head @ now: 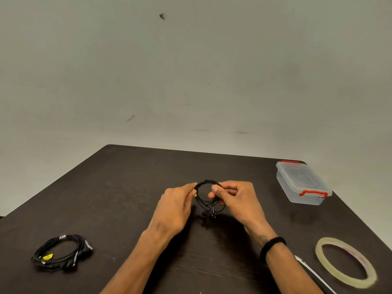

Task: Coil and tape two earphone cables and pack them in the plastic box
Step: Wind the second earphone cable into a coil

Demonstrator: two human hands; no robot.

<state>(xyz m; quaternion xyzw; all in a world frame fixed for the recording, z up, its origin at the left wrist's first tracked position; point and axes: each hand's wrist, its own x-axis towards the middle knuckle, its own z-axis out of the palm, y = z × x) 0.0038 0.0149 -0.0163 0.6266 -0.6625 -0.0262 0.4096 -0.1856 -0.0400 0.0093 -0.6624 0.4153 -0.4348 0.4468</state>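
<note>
Two bare hands are seen in the head view above the middle of a dark brown wooden table [127, 187]. Between them a thin black earphone cable wound into a small ring [206, 194] is held upright, just clear of the table. The left hand [176, 206] is pinched on the ring's left side, where a small yellow tag [194, 193] shows against its fingers. The right hand [235, 198] is pinched on the ring's right side with thumb and forefinger, its other fingers curled in. Black earbuds [209, 213] are seen hanging from the bottom of the ring, close above the table. A black band [271, 247] is worn on the right wrist.

Left of the held ring and nearer the camera, a second black coiled cable bundle with a yellow tag [61, 253] lies flat on the table, well apart from the hands. Right of the ring, at the far table corner, a clear rectangular plastic box with red clips [301, 181] is set with its lid on. Nearer the camera on that side, a flat roll of clear tape [345, 262] lies, with a thin silver tool [311, 272] beside it, partly hidden by the right forearm.
</note>
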